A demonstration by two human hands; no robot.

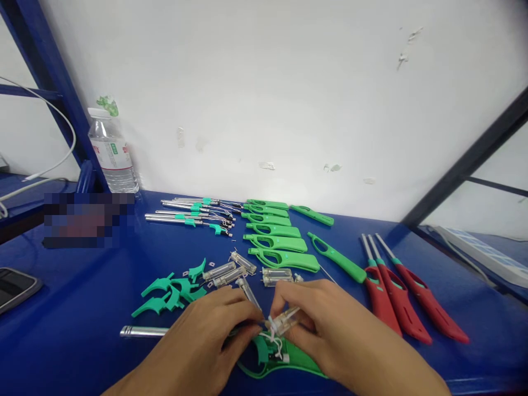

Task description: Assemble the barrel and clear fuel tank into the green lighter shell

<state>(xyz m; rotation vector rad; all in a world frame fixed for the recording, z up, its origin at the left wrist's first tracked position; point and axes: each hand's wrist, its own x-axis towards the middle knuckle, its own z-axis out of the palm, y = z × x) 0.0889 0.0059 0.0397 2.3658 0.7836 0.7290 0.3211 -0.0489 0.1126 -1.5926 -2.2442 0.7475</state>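
Two hands work low in the head view, near the front of the blue counter [82,335]. The right hand [303,316] pinches a clear tank [285,322] between thumb and fingers, above an open green shell [307,360]. The left hand [218,335] has thumb and forefinger drawn close together beside the tank's capped end; whether they grip anything, I cannot tell. A metal tube [142,331] sticks out past its left side.

Loose tanks [218,272] lie just beyond the knuckles, crowding the forward side, with teal triggers [157,286] near the left hand. Bare blue surface stretches from these to the phone [16,287] at the left margin. Rightward, more separates the right forearm from the red lighters [381,302]. Green casings [284,259] reach back towards the wall [289,99], which bounds the counter's far edge.
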